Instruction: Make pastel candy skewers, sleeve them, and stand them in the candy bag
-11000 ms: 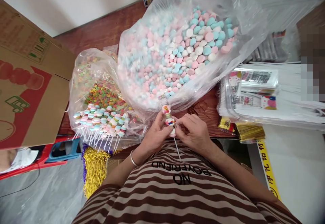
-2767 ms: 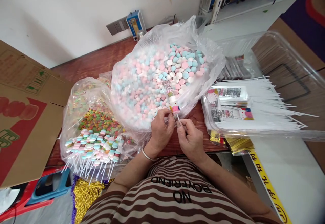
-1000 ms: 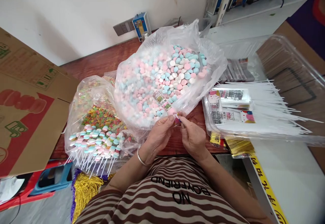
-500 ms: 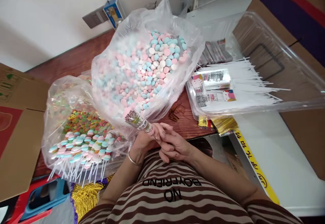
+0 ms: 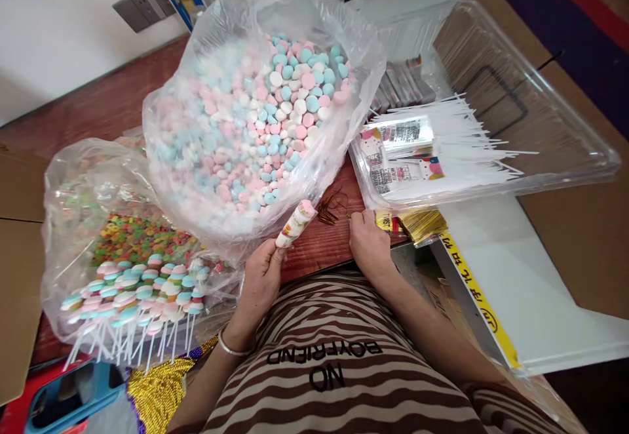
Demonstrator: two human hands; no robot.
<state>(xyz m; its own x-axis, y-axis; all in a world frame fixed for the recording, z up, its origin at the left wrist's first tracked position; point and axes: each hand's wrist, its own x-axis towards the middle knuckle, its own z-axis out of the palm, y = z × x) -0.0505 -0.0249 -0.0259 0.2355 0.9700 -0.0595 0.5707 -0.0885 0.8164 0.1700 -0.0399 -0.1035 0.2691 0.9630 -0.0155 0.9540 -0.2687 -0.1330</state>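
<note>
My left hand (image 5: 261,276) is closed round the lower end of a wrapped candy stick (image 5: 296,223), which tilts up to the right. At the table edge, my right hand (image 5: 369,242) has its fingers pinched together beside the thin gold ties (image 5: 328,212); whatever they hold is too small to name. A big clear bag of pink, blue and white candies (image 5: 289,106) lies beyond my hands. On the left, several candy skewers (image 5: 142,290) with white sticks rest on a bag of colourful ring candies (image 5: 142,240).
A clear plastic tray (image 5: 540,181) on the right holds white sticks (image 5: 472,152) and printed wrappers (image 5: 403,136). Gold tie packs (image 5: 425,225) lie below it. Cardboard boxes (image 5: 574,237) stand at both sides, with a white surface (image 5: 521,276) at the right.
My hands have come apart. My left hand keeps the wrapped candy stick, now turned up to the right, while my right hand has moved right to the table edge near the gold ties.
</note>
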